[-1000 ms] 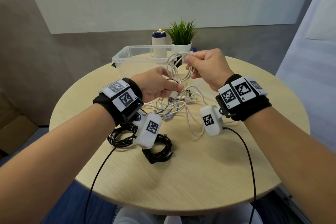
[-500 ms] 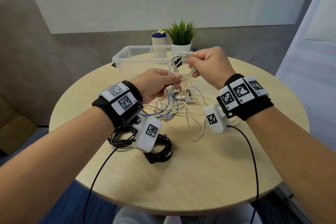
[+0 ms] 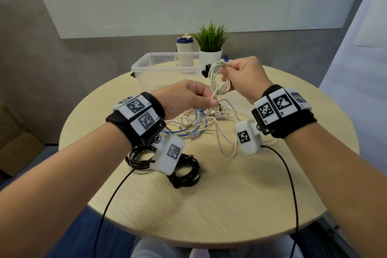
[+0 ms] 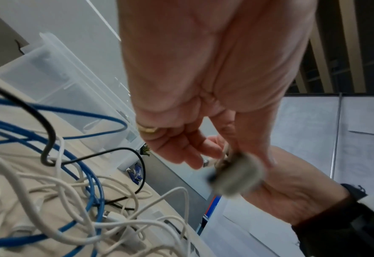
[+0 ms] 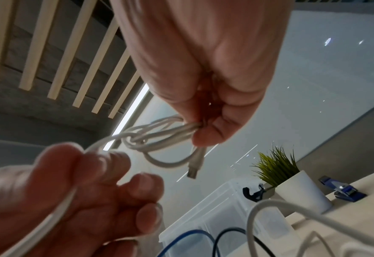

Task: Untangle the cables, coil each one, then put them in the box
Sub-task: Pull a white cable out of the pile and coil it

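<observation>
My right hand (image 3: pixel 240 77) holds a coil of white cable (image 3: pixel 218 78) above the table, pinching its loops (image 5: pixel 159 137) between thumb and fingers; a plug (image 5: pixel 195 167) hangs from it. My left hand (image 3: pixel 188 98) pinches the free tail of that same white cable (image 3: pixel 213 95) just below the coil. Under both hands lies a tangle of white cables (image 3: pixel 211 123) and a blue cable (image 3: pixel 199 119), with a thin black cable (image 4: pixel 50 132) running through it. The clear plastic box (image 3: pixel 144 67) stands behind the tangle.
Two coiled black cables (image 3: pixel 140 156) (image 3: pixel 185 174) lie on the round wooden table (image 3: pixel 230 195) near my left wrist. Behind the box stand a white bottle (image 3: pixel 184 50) and a potted plant (image 3: pixel 210 44). A blue clip (image 5: pixel 344 189) lies past the plant.
My left hand has risen from the tangle towards the coil, drawing the white cable's tail up with it. My right hand has stayed in place holding the coil.
</observation>
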A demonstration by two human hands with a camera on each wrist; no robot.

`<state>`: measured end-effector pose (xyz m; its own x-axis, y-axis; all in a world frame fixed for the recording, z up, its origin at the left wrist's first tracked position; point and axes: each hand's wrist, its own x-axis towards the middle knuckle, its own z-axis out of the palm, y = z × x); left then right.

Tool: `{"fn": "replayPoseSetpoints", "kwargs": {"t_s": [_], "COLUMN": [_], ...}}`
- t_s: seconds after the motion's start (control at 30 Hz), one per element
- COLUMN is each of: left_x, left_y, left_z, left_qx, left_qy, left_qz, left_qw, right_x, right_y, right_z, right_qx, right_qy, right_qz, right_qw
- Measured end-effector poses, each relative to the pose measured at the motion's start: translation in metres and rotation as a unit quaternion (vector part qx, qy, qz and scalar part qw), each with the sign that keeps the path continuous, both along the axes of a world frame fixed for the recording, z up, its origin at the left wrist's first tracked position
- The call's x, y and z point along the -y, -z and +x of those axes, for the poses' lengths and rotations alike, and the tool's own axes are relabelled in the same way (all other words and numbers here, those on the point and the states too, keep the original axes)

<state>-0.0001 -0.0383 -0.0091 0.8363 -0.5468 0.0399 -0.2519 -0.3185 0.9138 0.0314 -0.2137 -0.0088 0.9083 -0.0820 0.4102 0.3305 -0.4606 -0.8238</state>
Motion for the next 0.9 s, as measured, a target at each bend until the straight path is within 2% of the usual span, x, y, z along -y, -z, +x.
{"fn": "replayPoseSetpoints", "kwargs": {"t_s": [0.13,0.23,0.3,0.37,0.5,0.63,0.8,0.9], "left_x": [-0.007,-0.016,-0.02,-0.025,-0.032,-0.034,-0.04,-0.044], "left_y": [-0.008,-0.014,-0.018,-0.016,-0.012,-0.019,-0.031,-0.028], "left_z": [-0.001,0.001,0.005,0.011,0.024,0.031,0.037,0.042], "left_qx": [0.004,0.026,0.057,0.078,0.105,0.173,0.23,0.225], "left_qy": [0.026,0.021,-0.005,-0.056,-0.171,-0.239,-0.285,-0.304], "left_qz": [0.049,0.14,0.222,0.25,0.152,0.106,0.073,0.052], "left_qw": [0.998,0.99,0.973,0.964,0.968,0.95,0.927,0.924], "right_x": [0.003,0.006,0.006,0.008,0.012,0.012,0.011,0.009], "right_y": [-0.007,-0.011,-0.012,-0.012,-0.01,-0.008,-0.011,-0.012], "right_z": [0.0,-0.002,-0.004,-0.006,-0.008,-0.011,-0.015,-0.019], "right_qx": [-0.017,-0.022,-0.026,-0.036,-0.045,-0.063,-0.077,-0.079], "right_qy": [-0.023,-0.047,-0.05,-0.059,-0.063,-0.085,-0.108,-0.127], "right_qz": [0.011,0.017,0.001,-0.002,-0.073,-0.131,-0.129,-0.093], "right_qw": [1.0,0.999,0.998,0.998,0.994,0.986,0.983,0.984]}}
